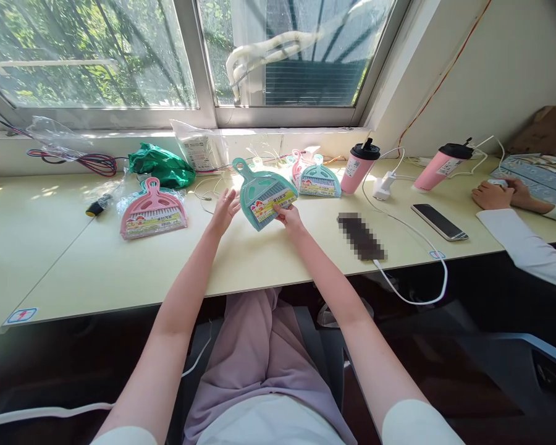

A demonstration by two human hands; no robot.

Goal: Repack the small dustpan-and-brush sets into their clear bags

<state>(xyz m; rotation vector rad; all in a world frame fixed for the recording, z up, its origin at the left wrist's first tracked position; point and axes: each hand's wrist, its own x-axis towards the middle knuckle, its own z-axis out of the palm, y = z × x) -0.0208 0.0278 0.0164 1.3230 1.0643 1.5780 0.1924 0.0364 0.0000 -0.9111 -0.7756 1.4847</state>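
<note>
My right hand point(290, 217) grips a mint-green dustpan point(254, 185) by its lower right edge. A brush with grey bristles and a yellow printed label sits in the pan, which is tilted with its handle toward the upper left. Just left of it, my left hand point(225, 212) is raised with its fingers apart, holding nothing. On the table to the left lies a pink dustpan point(154, 207) with a brush, on clear plastic wrap. Behind my right hand, another mint-green dustpan point(322, 180) and a pink dustpan point(298, 165) lie near the wall.
Two pink cups point(358, 170) with black lids, a white charger point(383, 185), a phone point(440, 221) and a blurred dark object point(362, 236) are on the right. A green plastic bag point(161, 164) and a screwdriver point(98, 205) lie left. Another person's hands point(500, 193) rest far right.
</note>
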